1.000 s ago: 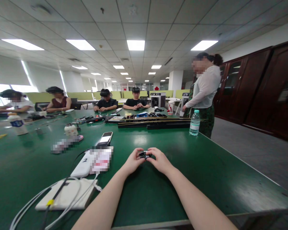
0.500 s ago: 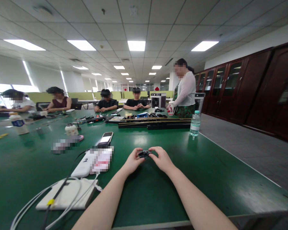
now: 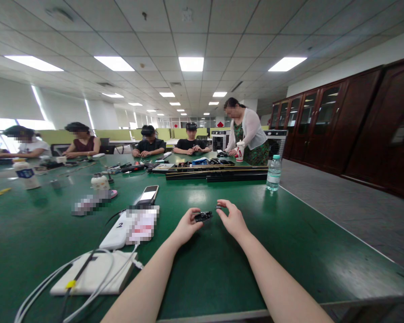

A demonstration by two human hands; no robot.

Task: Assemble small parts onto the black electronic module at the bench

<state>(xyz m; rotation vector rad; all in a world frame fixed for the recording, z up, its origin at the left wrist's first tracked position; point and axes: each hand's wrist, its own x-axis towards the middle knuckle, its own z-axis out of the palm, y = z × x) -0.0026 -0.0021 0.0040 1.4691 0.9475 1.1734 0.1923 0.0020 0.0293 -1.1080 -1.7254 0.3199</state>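
Observation:
Just above the green table (image 3: 202,278), my left hand (image 3: 187,226) is closed on a small black part (image 3: 203,216) with fine silvery details; its exact kind is too small to make out. To its right, my right hand (image 3: 231,219) pinches a tiny dark piece (image 3: 218,207) between thumb and fingertips. A narrow gap separates this piece from the black part. Both forearms come in from the near table edge.
A water bottle (image 3: 274,173) stands at the right edge. Long black bars (image 3: 218,173) lie ahead. On the left are a phone (image 3: 149,194), a white power bank (image 3: 119,229), a white box (image 3: 94,274) and looped cables. Several people sit around; one standing person (image 3: 247,130) leans over the table.
My right hand has drawn away from the black part, up and to the right, with the tiny piece in its fingers. My left hand stays put. The standing person has bent forward.

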